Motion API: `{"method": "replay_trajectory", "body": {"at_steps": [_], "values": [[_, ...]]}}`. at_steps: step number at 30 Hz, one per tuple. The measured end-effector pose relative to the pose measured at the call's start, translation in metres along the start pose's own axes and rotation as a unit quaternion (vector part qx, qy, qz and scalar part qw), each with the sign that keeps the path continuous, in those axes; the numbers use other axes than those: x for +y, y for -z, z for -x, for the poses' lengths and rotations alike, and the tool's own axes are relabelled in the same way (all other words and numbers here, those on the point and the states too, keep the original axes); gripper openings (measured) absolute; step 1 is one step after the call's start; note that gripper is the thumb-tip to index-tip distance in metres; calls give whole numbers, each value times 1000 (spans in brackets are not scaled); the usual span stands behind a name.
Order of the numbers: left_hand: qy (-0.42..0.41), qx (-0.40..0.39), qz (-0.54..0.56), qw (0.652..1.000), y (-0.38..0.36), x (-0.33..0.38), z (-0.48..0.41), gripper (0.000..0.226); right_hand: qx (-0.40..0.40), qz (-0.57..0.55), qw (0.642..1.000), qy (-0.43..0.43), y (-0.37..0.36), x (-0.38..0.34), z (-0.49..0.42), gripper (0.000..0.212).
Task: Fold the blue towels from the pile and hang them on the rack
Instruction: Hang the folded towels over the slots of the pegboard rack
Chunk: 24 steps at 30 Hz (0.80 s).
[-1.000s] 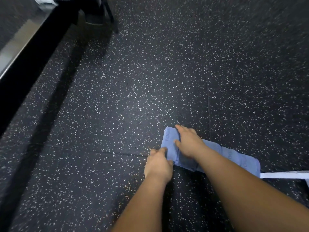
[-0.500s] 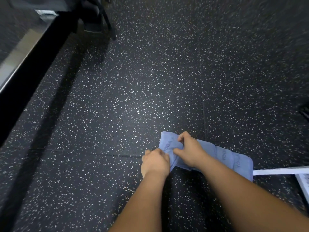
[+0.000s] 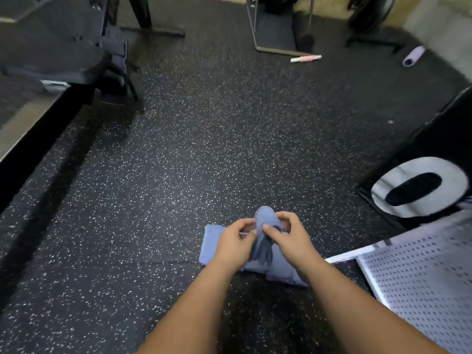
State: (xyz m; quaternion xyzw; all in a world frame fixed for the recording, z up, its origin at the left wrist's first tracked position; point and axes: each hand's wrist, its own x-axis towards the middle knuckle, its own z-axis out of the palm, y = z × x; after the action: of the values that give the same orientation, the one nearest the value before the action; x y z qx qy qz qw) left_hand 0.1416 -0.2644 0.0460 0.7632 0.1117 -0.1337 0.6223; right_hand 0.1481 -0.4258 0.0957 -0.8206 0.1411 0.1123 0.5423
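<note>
Head view: towel handling and grip points

1. Location. One blue towel lies on the dark speckled floor, directly in front of the person and just left of a white perforated panel. Part of the cloth lies flat; a central ridge is bunched upward between the hands.

2. Hand state. The left hand pinches the ridge from its left side with thumb and curled fingers. The right hand pinches it from the right side in the same way. Both hands are clamped on cloth.

3. Handling properties (judged). The towel appears light, soft and fully limp. It has no stiffness and will sag wherever it is unsupported. It is not fragile. The rubbery floor probably drags on it.

4. Recommended hold. Grip the folded edges or corners, one per hand, not the middle bunch, so the layers stay aligned.
</note>
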Motion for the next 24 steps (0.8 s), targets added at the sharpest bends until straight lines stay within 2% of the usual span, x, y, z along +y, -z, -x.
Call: {"method": "replay_trajectory", "body": {"at_steps": [3,8,13,20,24], "values": [[-14,-51,59,997,-10,38,13,43,12,-25,1000,12,33,-14,21,44],[-74,-117,17,990,-28,103,42,60,66,-51,996,35,90,-33,55,37],[-124,-144,-9,982,-55,155,71,55,118,-95,986,64,138,-45,91,32],[-180,-98,-100,974,-110,198,109,39,178,-163,966,89,190,-45,140,24],[-187,-98,-112,971,-148,205,130,35,225,-142,960,86,213,-34,162,27]]}}
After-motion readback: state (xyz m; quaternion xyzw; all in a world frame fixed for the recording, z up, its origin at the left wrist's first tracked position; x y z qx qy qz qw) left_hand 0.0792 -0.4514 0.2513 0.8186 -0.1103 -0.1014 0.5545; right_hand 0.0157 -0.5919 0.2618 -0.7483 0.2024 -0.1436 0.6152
